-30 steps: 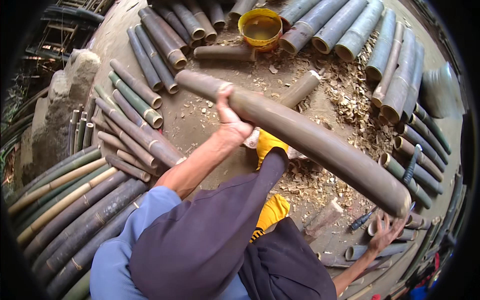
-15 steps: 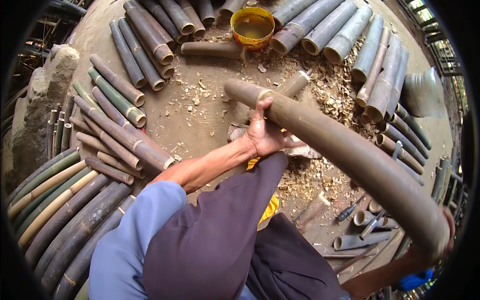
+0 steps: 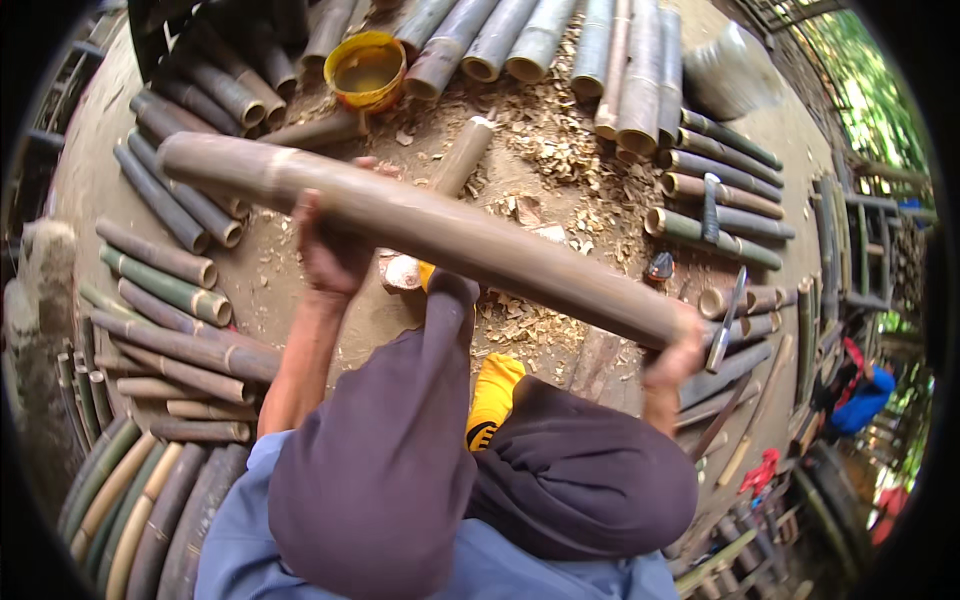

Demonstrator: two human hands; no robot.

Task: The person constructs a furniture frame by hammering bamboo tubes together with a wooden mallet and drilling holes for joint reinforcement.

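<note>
A thick brown bamboo tube (image 3: 470, 240) is held in the air across my lap, its left end farther away and its right end nearer. My left hand (image 3: 335, 255) cups it from beneath toward the left end, thumb on the near side and fingertips showing beyond. At the other end my right hand (image 3: 680, 345) is closed around the tube, blurred by motion. Under the tube, a shorter bamboo piece (image 3: 463, 155) lies among pale shavings. A long blade (image 3: 728, 320) rests on cut bamboo pieces at the right, just past my right hand.
Bamboo tubes (image 3: 540, 40) lie in rows around me, with more tubes (image 3: 160, 262) at the left. A yellow bucket (image 3: 366, 72) with murky liquid stands ahead. Wood shavings (image 3: 560, 150) cover the ground. A dark-handled tool (image 3: 711, 210) lies across tubes at the right.
The tube has swung left and lies more level across my lap. My left hand has moved left, and my right hand has come inward from the right rim. The view has turned right.
</note>
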